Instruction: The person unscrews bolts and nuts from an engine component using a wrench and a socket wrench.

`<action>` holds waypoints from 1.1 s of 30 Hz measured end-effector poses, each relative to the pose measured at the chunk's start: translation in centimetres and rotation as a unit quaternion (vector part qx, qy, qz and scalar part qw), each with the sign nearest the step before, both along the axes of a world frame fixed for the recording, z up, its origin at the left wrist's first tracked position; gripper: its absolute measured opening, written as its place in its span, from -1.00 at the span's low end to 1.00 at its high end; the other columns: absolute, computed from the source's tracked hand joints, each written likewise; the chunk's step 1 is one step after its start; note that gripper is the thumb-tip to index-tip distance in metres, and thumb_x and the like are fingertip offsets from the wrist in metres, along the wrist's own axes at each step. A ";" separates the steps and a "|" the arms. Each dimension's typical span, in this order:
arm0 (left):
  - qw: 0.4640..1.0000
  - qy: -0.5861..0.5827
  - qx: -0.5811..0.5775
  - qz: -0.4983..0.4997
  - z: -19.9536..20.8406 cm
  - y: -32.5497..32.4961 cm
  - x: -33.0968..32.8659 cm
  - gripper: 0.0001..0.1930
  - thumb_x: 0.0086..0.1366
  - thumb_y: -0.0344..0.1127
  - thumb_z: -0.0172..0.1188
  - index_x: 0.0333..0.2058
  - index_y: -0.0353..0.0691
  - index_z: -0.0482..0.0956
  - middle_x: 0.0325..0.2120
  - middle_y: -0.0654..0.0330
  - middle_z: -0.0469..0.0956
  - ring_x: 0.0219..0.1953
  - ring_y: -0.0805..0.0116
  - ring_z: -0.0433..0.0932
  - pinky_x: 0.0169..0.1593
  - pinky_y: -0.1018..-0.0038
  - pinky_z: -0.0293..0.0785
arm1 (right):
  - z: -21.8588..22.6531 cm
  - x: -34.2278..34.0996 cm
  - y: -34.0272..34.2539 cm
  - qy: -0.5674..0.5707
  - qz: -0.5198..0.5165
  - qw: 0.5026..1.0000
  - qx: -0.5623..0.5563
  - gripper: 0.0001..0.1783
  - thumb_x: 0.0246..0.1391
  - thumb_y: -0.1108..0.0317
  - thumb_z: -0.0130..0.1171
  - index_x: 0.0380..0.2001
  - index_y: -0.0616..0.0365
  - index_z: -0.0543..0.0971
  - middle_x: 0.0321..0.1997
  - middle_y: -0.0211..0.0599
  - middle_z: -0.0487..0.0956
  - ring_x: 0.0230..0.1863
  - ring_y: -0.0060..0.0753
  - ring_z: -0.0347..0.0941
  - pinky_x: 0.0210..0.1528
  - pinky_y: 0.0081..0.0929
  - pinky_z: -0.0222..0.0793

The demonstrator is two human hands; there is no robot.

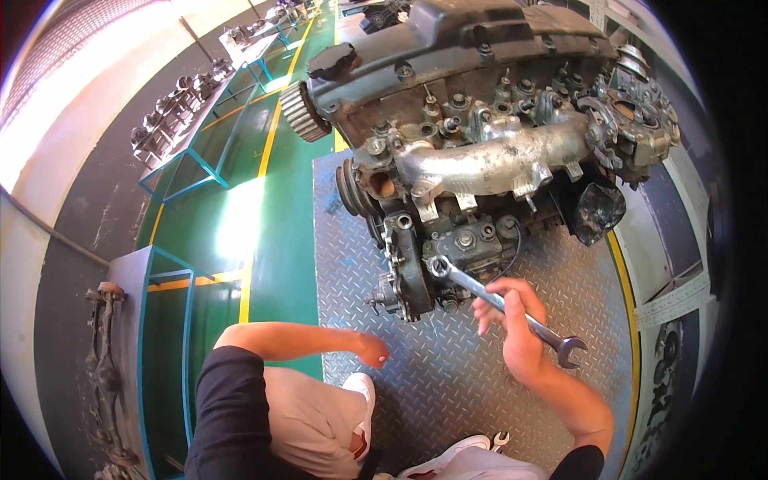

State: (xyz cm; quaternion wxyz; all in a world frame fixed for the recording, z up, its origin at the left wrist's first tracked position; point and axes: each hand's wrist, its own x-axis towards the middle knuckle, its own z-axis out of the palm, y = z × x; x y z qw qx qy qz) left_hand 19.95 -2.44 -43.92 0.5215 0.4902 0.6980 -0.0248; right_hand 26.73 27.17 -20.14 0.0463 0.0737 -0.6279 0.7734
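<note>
The right hand [520, 328] grips the combination wrench [472, 286] mid-shank, ring end at the engine's [496, 160] lower housing. The left hand [374, 350] hangs near the knee; whether its fingers are closed, I cannot tell.

Daylight is flooding in from a bright opening [72, 72] well beyond the left edge of the tread plate [440, 392], burning out to white. Glare is streaking the green floor [280, 264] between. The silver manifold [496, 164] is catching highlights; shadow is settling under the engine [448, 72]. Fisheye is bowing straight edges; black is filling the outer corners.
</note>
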 end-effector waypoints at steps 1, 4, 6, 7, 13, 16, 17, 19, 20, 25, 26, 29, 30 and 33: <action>1.000 -0.007 0.000 -0.003 -0.3 0.0 0.1 -0.63 0.30 -0.04 -0.02 -0.20 -0.21 0.58 -0.18 -0.06 0.58 -0.09 -0.09 0.53 -0.04 0.11 0.43 | 0.0 -0.1 -0.2 -0.008 -0.001 1.000 -0.009 -0.68 0.40 0.22 -0.19 -0.05 0.27 0.38 -0.19 -0.07 0.52 -0.23 -0.40 0.47 -0.25 -0.42 0.45; 0.999 -0.013 0.037 0.026 -1.0 -0.8 -0.1 -0.58 0.26 -0.07 0.00 -0.32 -0.36 0.64 -0.34 -0.14 0.62 -0.21 -0.14 0.57 -0.13 0.10 0.46 | 0.6 -0.3 -0.9 -0.013 0.024 1.000 0.011 -0.64 0.26 0.36 -0.11 0.08 0.25 0.29 -0.01 -0.09 0.43 -0.04 -0.38 0.37 -0.11 -0.38 0.42; 0.999 -0.013 0.035 0.033 -0.4 -0.9 0.0 -0.58 0.26 -0.06 0.00 -0.33 -0.35 0.64 -0.34 -0.14 0.62 -0.21 -0.14 0.57 -0.12 0.10 0.46 | 0.3 0.2 -0.9 -0.017 0.043 0.999 0.001 -0.57 0.18 0.44 -0.02 0.13 0.19 0.28 0.06 -0.21 0.41 -0.01 -0.52 0.33 0.00 -0.50 0.34; 0.999 -0.004 0.032 0.042 0.5 -0.6 -0.1 -0.57 0.26 -0.05 0.01 -0.33 -0.35 0.64 -0.34 -0.14 0.62 -0.21 -0.14 0.57 -0.12 0.10 0.46 | -0.1 0.4 -0.6 -0.014 0.062 0.998 0.019 -0.53 0.16 0.46 0.02 0.14 0.17 0.26 0.07 -0.21 0.39 -0.02 -0.53 0.32 0.04 -0.51 0.30; 0.997 -0.008 -0.075 0.024 2.0 0.1 -0.3 -0.58 0.30 0.02 0.01 -0.04 -0.13 0.55 -0.08 -0.01 0.56 0.01 -0.05 0.50 0.04 0.12 0.40 | -1.7 1.2 -1.8 0.017 0.093 0.993 0.068 -0.42 0.07 0.53 0.15 0.17 0.14 0.23 0.12 -0.17 0.36 -0.17 -0.54 0.34 -0.01 -0.48 0.34; 0.996 -0.006 -0.082 0.018 1.9 0.4 -0.4 -0.58 0.30 0.01 0.00 -0.01 -0.11 0.54 -0.07 0.00 0.56 0.02 -0.05 0.50 0.05 0.12 0.40 | -2.6 1.6 -2.0 -0.013 0.099 0.992 0.074 -0.43 0.07 0.52 0.16 0.15 0.12 0.25 0.16 -0.17 0.36 -0.14 -0.52 0.37 -0.01 -0.48 0.35; 0.996 -0.005 -0.083 0.011 1.8 0.4 -0.4 -0.58 0.31 0.00 -0.01 0.00 -0.11 0.53 -0.06 0.00 0.56 0.02 -0.05 0.50 0.05 0.12 0.40 | -2.8 1.7 -2.1 -0.017 0.102 0.992 0.077 -0.43 0.07 0.53 0.17 0.15 0.12 0.26 0.17 -0.18 0.36 -0.12 -0.51 0.38 -0.01 -0.48 0.36; 0.997 -0.004 -0.065 0.031 2.0 0.0 -0.2 -0.57 0.29 0.00 0.00 -0.06 -0.19 0.56 -0.10 -0.05 0.57 -0.01 -0.08 0.51 0.03 0.12 0.41 | -2.9 1.8 -2.2 -0.007 0.087 0.993 0.075 -0.52 0.10 0.51 0.15 0.10 0.15 0.32 0.15 -0.16 0.37 -0.09 -0.44 0.40 -0.01 -0.46 0.36; 0.998 0.000 -0.046 0.050 2.0 -0.1 -0.2 -0.55 0.28 -0.01 0.01 -0.12 -0.28 0.58 -0.13 -0.10 0.58 -0.04 -0.11 0.52 0.00 0.11 0.42 | -3.0 1.8 -2.0 0.019 0.075 0.988 0.131 -0.57 0.11 0.50 0.14 0.06 0.16 0.35 0.13 -0.15 0.39 -0.09 -0.40 0.41 -0.02 -0.44 0.36; 0.999 0.000 -0.036 0.036 1.9 0.1 -0.2 -0.56 0.28 -0.01 0.01 -0.16 -0.29 0.60 -0.17 -0.12 0.59 -0.05 -0.12 0.53 0.00 0.10 0.42 | -4.0 1.5 -1.7 0.044 0.039 0.992 0.108 -0.70 0.14 0.47 0.11 -0.04 0.20 0.44 0.06 -0.13 0.43 -0.11 -0.32 0.43 -0.05 -0.42 0.37; 0.999 -0.001 -0.039 0.035 1.9 0.0 -0.3 -0.56 0.28 -0.01 0.01 -0.18 -0.29 0.61 -0.18 -0.11 0.59 -0.06 -0.13 0.53 0.00 0.10 0.42 | -4.0 1.3 -1.6 0.058 0.028 0.991 0.121 -0.70 0.14 0.48 0.10 -0.03 0.19 0.44 0.04 -0.14 0.44 -0.12 -0.33 0.44 -0.06 -0.43 0.37; 0.998 0.000 -0.043 0.034 1.4 -0.2 -0.4 -0.57 0.28 0.00 0.02 -0.18 -0.28 0.61 -0.17 -0.11 0.59 -0.05 -0.12 0.53 0.00 0.11 0.42 | -3.1 0.9 -1.6 0.023 0.013 0.993 0.119 -0.74 0.16 0.49 0.07 -0.06 0.17 0.48 0.00 -0.16 0.47 -0.17 -0.36 0.46 -0.09 -0.47 0.37; 0.999 -0.001 -0.043 0.033 1.3 -0.3 -0.4 -0.57 0.28 0.00 0.02 -0.18 -0.28 0.61 -0.17 -0.11 0.59 -0.05 -0.12 0.53 0.00 0.11 0.42 | -3.2 0.7 -1.5 0.025 0.014 0.991 0.134 -0.76 0.17 0.48 0.06 -0.08 0.18 0.49 0.00 -0.17 0.48 -0.18 -0.37 0.47 -0.10 -0.47 0.38; 0.999 0.004 -0.027 0.042 0.9 -0.4 -0.3 -0.57 0.28 0.00 0.02 -0.16 -0.26 0.60 -0.16 -0.10 0.59 -0.05 -0.11 0.53 0.00 0.11 0.42 | -3.9 0.4 -1.5 0.034 0.003 0.990 0.136 -0.81 0.17 0.47 0.06 -0.14 0.19 0.51 -0.05 -0.19 0.50 -0.19 -0.37 0.47 -0.11 -0.47 0.38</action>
